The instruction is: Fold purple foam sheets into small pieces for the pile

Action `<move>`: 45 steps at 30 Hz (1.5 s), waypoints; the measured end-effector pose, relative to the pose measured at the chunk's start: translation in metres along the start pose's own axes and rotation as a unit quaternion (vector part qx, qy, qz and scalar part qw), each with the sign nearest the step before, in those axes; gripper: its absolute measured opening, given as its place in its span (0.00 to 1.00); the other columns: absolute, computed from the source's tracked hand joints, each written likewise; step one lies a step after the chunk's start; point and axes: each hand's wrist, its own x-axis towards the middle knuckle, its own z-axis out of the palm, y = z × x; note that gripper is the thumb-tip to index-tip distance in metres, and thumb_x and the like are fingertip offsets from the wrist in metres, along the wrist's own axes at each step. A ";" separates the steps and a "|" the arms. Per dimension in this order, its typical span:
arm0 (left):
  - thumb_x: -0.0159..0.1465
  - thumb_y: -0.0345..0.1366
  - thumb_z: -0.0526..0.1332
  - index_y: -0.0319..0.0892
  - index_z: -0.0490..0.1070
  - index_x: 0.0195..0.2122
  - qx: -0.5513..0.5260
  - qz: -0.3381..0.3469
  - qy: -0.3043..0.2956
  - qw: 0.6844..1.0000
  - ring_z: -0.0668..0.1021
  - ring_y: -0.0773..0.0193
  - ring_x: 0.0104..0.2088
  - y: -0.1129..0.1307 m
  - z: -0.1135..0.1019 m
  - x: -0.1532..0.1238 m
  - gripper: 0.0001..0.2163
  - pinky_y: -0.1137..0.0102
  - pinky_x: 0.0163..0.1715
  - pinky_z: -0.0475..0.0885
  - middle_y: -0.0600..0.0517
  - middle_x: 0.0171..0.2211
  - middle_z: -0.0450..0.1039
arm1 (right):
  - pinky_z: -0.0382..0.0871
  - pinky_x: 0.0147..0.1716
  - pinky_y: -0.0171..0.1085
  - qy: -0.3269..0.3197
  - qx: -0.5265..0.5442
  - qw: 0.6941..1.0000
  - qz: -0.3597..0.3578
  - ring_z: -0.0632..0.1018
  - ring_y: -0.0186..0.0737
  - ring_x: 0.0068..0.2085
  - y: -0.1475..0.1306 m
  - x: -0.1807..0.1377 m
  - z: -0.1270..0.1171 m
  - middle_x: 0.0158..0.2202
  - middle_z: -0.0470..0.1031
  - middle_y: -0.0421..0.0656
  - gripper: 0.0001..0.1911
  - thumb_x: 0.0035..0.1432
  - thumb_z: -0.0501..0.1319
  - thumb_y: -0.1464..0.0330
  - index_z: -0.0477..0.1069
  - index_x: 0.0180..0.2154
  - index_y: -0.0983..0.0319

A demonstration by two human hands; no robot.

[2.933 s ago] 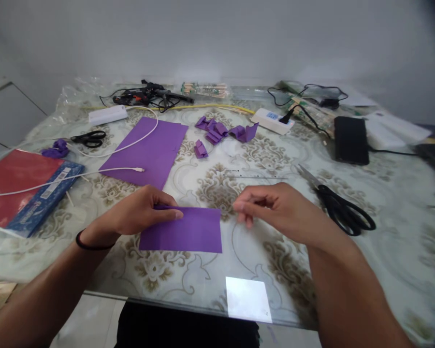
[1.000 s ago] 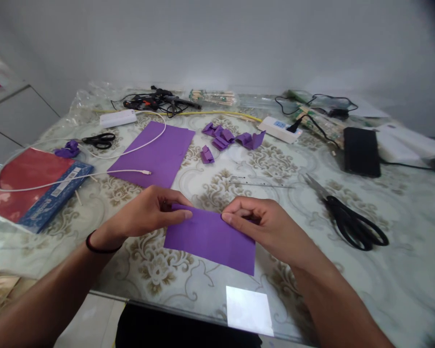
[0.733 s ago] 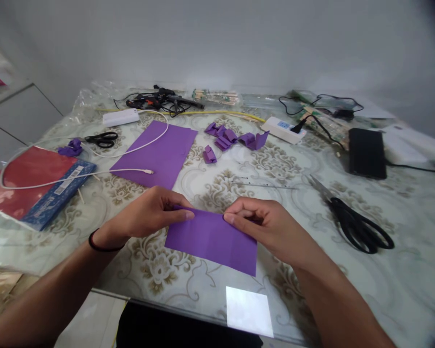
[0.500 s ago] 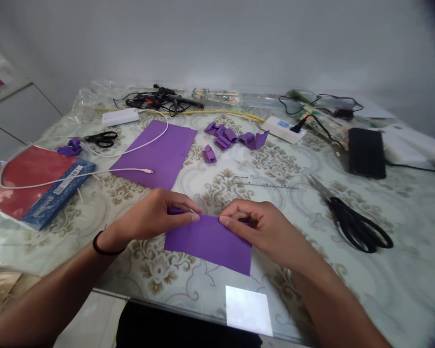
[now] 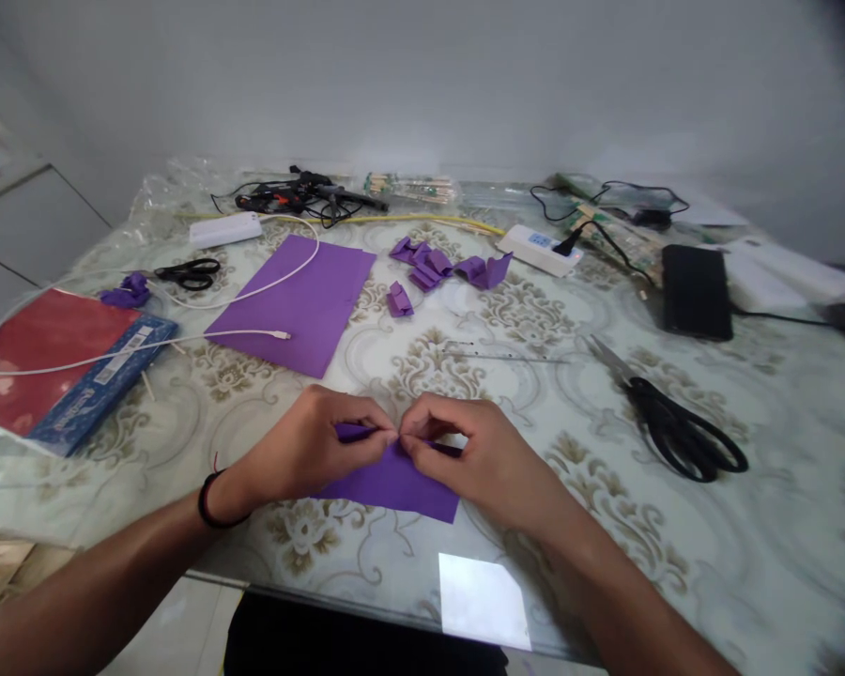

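A purple sheet of paper [image 5: 401,486] is pinched along its upper edge by both hands, just above the patterned table. My left hand [image 5: 334,434] grips it between thumb and forefinger. Right beside it, my right hand [image 5: 465,441] pinches the same edge, the two sets of fingertips almost touching. The paper's lower part hangs toward me, while the fingers cover much of its top edge. Farther back lie several folded purple paper pieces [image 5: 433,267] and a flat stack of purple paper [image 5: 299,300].
Black-handled scissors [image 5: 683,427] lie at the right, near a clear ruler [image 5: 507,355]. A black phone-like slab [image 5: 697,291] and a white power strip [image 5: 541,249] sit behind. At left are a red paper pack [image 5: 63,361], a white cable [image 5: 253,332] and small scissors [image 5: 187,273].
Both hands have come closer together along the paper's upper edge, the right one moving left. The paper's lower edge has shifted slightly, and the view has turned a little right.
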 end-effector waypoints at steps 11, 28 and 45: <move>0.66 0.35 0.68 0.44 0.84 0.33 0.005 -0.025 0.040 0.999 0.80 0.67 0.27 -0.001 -0.040 0.001 0.05 0.76 0.27 0.70 0.57 0.28 0.83 | 0.70 0.35 0.36 0.013 -0.009 1.000 0.002 0.77 0.38 0.32 0.008 -0.002 -0.046 0.29 0.78 0.38 0.05 0.59 0.66 0.70 0.76 0.30 0.59; 0.65 0.31 0.66 0.40 0.82 0.35 -0.035 -0.023 -0.006 0.999 0.83 0.66 0.32 0.000 -0.006 0.004 0.05 0.75 0.35 0.74 0.53 0.32 0.85 | 0.70 0.33 0.36 0.063 -0.018 0.998 -0.001 0.78 0.37 0.30 0.004 0.001 0.008 0.27 0.79 0.38 0.05 0.57 0.63 0.73 0.76 0.30 0.60; 0.58 0.26 0.63 0.40 0.76 0.29 -0.013 -0.027 -0.036 0.999 0.78 0.66 0.31 -0.001 -0.032 0.004 0.04 0.72 0.37 0.75 0.55 0.28 0.78 | 0.68 0.32 0.36 0.056 0.028 0.998 0.021 0.75 0.37 0.30 -0.001 0.001 -0.007 0.27 0.75 0.38 0.03 0.52 0.62 0.72 0.72 0.27 0.59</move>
